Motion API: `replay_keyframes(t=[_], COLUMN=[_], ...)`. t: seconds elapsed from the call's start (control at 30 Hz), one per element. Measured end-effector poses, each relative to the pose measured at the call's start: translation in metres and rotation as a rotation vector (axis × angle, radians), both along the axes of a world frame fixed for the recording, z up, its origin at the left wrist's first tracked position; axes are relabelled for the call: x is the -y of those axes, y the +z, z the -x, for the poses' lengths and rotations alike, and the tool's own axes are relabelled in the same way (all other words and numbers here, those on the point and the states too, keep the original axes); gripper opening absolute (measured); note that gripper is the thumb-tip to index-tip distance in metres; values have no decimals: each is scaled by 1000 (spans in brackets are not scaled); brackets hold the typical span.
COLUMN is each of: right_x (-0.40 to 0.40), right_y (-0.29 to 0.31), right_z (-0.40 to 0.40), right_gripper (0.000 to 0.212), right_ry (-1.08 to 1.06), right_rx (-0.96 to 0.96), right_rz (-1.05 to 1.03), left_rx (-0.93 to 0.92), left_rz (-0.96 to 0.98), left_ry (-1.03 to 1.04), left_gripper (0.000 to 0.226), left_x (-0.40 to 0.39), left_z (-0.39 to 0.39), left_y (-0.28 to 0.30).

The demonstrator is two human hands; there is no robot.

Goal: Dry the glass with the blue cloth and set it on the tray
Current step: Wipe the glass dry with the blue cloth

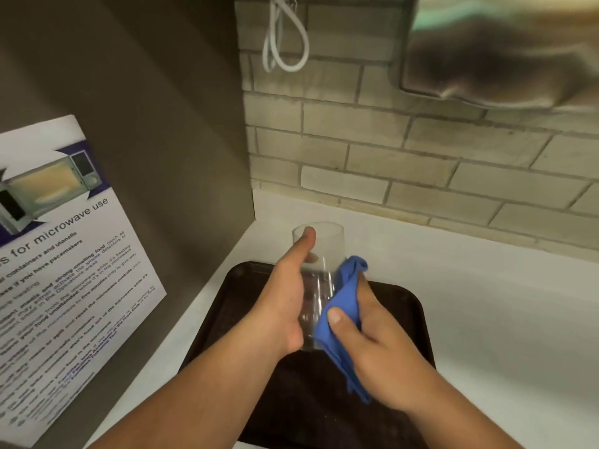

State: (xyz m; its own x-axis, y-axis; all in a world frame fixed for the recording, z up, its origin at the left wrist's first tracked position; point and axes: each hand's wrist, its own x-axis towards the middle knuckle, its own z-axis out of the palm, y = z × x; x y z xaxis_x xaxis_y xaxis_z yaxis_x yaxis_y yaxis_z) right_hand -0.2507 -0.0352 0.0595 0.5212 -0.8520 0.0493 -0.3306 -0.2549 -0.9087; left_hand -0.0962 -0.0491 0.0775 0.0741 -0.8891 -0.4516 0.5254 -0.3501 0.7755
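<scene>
— What's the left hand (282, 306) doing?
— Curled round the glass (319, 280) at centre frame, thumb laid up its side, holding it above the tray (405, 306).
— The right hand (366, 332)?
— Thumb pinches the cloth (343, 306) against the glass (blue folds trail below). Both forearms rise from the bottom edge.

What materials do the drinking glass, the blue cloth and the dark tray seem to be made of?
Glass: clear glass or possibly hard plastic; the thumb shows through it. Blue cloth: soft matte fabric, perhaps microfibre; it folds and creases. Tray: dark brown, probably moulded plastic, with rounded corners and a dull sheen.
</scene>
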Motion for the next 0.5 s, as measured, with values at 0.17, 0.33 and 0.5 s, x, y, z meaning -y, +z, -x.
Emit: replay_keyframes(t=[0.17, 0.33, 0.5], right_x=[24, 36, 1], right_y=[19, 23, 2], right_z=[-19, -7, -2], right_gripper=[20, 26, 37], right_ry=[-299, -265, -18], right_rx=[75, 162, -22], right_rz=[136, -124, 46], left_rx=[-42, -90, 24], left_rz=[19, 76, -4], left_ry=[-107, -78, -8], left_gripper=[77, 60, 70], left_x=[-9, -5, -4], left_z=[16, 7, 3], left_y=[-8, -5, -3])
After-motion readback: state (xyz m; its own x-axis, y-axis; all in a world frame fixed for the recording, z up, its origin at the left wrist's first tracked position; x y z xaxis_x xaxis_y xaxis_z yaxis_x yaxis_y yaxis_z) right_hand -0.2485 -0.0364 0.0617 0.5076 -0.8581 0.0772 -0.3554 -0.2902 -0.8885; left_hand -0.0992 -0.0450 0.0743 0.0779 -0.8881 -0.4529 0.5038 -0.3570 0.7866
